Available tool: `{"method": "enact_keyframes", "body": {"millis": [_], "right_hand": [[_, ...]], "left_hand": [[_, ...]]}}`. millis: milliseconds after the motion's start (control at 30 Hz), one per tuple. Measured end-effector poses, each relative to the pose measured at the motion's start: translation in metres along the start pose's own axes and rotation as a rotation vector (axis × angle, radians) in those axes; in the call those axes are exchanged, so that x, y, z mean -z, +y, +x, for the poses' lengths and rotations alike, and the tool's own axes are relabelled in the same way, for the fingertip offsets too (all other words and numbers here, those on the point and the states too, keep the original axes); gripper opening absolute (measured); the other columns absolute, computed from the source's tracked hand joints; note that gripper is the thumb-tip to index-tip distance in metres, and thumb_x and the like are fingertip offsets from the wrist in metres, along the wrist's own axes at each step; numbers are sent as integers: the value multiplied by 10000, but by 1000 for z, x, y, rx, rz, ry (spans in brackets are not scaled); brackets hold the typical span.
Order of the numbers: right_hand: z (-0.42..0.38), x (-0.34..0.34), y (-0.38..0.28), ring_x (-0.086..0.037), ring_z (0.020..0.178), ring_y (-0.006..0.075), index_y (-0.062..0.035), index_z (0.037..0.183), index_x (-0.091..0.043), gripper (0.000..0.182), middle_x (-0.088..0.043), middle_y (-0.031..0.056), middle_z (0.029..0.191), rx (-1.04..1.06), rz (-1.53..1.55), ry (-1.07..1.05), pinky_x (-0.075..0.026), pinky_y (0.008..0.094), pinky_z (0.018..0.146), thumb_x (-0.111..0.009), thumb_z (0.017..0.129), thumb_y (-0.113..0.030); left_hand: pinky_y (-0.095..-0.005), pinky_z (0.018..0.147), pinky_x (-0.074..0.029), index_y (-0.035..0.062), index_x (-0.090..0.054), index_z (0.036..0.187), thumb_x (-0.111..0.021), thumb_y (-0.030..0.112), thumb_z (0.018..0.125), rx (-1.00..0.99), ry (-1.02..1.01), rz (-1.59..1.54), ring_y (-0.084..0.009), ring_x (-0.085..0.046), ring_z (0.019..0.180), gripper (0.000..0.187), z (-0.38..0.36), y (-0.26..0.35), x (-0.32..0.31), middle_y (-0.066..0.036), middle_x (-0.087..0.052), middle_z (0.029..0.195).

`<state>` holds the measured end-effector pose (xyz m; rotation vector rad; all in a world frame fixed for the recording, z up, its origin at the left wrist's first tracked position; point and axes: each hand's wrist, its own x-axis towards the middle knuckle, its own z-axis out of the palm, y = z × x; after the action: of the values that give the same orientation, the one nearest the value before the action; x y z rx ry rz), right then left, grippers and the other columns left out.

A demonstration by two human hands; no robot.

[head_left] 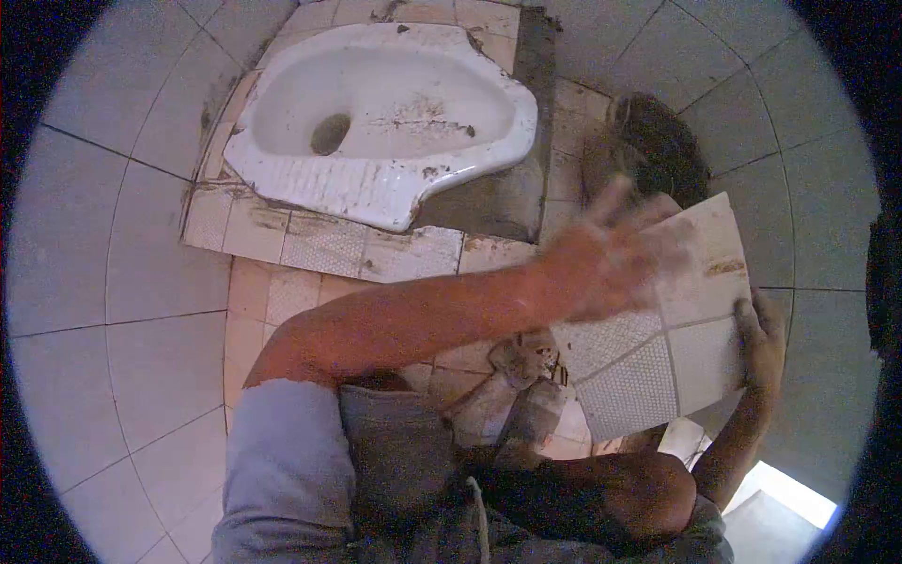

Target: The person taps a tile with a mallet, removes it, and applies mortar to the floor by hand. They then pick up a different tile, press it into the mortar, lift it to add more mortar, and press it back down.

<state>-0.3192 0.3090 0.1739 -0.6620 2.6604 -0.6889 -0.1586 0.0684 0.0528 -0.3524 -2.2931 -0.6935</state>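
Observation:
A square floor tile (709, 352), patterned in four panels with two of them dotted, is tilted up over my lap. My right hand (763, 338) grips its right edge, thumb on the face and the other fingers out of sight behind. My left hand (620, 254) reaches across from the left and lies over the tile's upper left part, fingers apart and blurred by motion. A brown smear marks the tile near its upper right edge.
A dirty white squat toilet (376, 113) is set in a raised tiled platform (324, 246) ahead. Beyond the tile stands a dark round container (662, 146). Dirt-covered items (526, 357) lie on the floor between my legs. Tiled walls (75, 235) close in both sides.

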Motion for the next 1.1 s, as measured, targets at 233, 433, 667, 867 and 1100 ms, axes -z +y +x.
{"method": "enact_keyframes", "body": {"millis": [233,433,667,867,1100], "right_hand": [[23,11,40,-565,1091,362,-8,1266,-562,511,-576,231,1237,-70,107,306,-429,404,962,-586,896,-360],[74,-82,-3,-617,968,382,19,1150,-593,303,-614,198,1169,103,215,105,-486,433,839,-446,945,-149],[118,-226,-67,-595,799,385,62,912,-630,440,-647,252,919,599,313,295,-445,405,796,-486,942,-352],[148,-297,-84,-580,821,392,84,942,-625,464,-649,249,909,143,613,51,-434,422,803,-487,941,-359],[124,-270,-110,-582,804,272,98,989,-615,479,-648,207,887,104,458,17,-444,384,780,-502,939,-364]], "left_hand": [[-459,1006,-399,81,-568,1237,-465,284,922,541,-343,327,-344,-513,1182,388,-34,-55,55,-188,-564,1196],[-357,934,-439,-30,-505,1276,-318,453,1002,1214,272,-748,-280,-595,1057,586,-29,-59,96,-186,-605,1198],[-336,900,-459,-72,-540,1225,-513,429,934,1112,122,175,-263,-616,1005,580,-73,-98,127,-192,-642,1121],[-334,853,-482,-89,-563,1183,-619,276,855,1249,273,25,-260,-631,960,494,-115,-138,140,-206,-654,1072],[-337,813,-490,-87,-589,1116,-647,271,826,998,374,-89,-237,-629,899,465,-144,-156,131,-184,-663,999]]}}
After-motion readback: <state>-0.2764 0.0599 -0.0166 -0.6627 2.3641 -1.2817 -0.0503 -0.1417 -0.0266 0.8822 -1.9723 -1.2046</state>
